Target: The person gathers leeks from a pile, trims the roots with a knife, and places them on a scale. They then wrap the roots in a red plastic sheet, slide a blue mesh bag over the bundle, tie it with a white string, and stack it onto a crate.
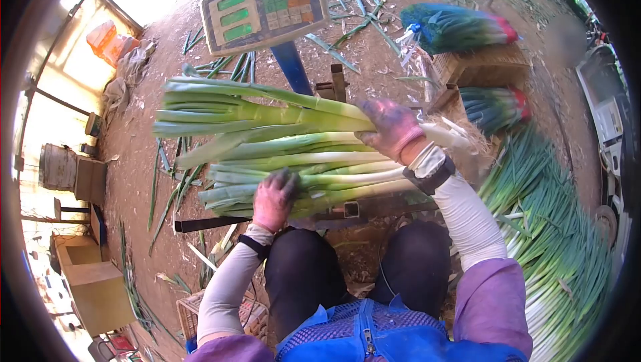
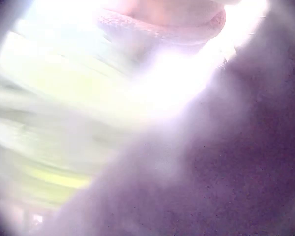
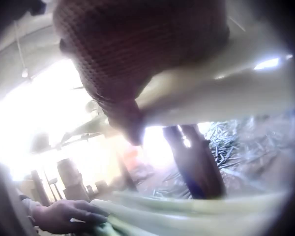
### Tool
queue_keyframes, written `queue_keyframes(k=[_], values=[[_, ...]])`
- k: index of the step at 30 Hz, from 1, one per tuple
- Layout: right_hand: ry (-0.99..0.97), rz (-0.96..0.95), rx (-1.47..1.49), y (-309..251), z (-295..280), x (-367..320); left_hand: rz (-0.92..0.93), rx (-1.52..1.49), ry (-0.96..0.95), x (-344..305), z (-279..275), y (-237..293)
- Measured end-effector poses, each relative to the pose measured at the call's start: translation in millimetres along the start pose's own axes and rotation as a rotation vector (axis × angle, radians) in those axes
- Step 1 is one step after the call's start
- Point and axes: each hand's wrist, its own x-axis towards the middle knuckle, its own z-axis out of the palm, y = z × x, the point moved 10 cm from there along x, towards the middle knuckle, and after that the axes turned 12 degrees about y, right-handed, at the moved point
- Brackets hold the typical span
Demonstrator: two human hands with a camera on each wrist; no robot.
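My gloved right hand (image 1: pixel 394 128) grips a few thick green onions (image 1: pixel 267 116) near their white ends, raised over the others, their leaves fanning left. In the right wrist view the gloved fingers (image 3: pixel 130 118) wrap round the pale stalks (image 3: pixel 196 96). Below them a layer of green onions (image 1: pixel 320 165) lies crosswise in front of my knees, leaves left and white ends right. My left hand (image 1: pixel 270 198) rests on the near leaves of this layer, its fingers extended over them in the right wrist view. The left wrist view is mostly blurred.
A scale display (image 1: pixel 267 9) on a blue post stands just beyond the onions. At right lie a big heap of green onions (image 1: pixel 554 228) and netted bundles (image 1: pixel 461 28), one on a cardboard box (image 1: pixel 487 65). A plastic crate (image 1: pixel 190 312) sits at lower left; leaf scraps litter the ground.
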Motion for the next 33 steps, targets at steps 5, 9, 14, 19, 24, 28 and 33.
queue_keyframes(k=[5,9,14,19,24,28,33], values=[[-0.418,0.004,-0.009,-7,75,-37,-0.134,-0.053,-0.097,2,41,-20],[-0.474,-0.045,-0.065,-4,131,-77,0.041,-0.086,-0.120,-5,9,13],[-0.289,-0.020,0.053,5,105,-66,-0.001,-0.213,-0.040,-27,-10,2],[-0.052,-0.122,0.125,-29,77,-51,-0.078,-0.294,0.366,25,-84,10],[-0.241,-0.053,0.025,-21,116,-45,-0.094,-0.141,0.126,96,-65,0],[-0.364,0.138,0.027,22,126,-60,-0.097,0.244,-0.337,90,7,-63],[-0.484,0.261,0.083,42,129,-79,-0.286,0.421,-0.427,79,-3,-115]])
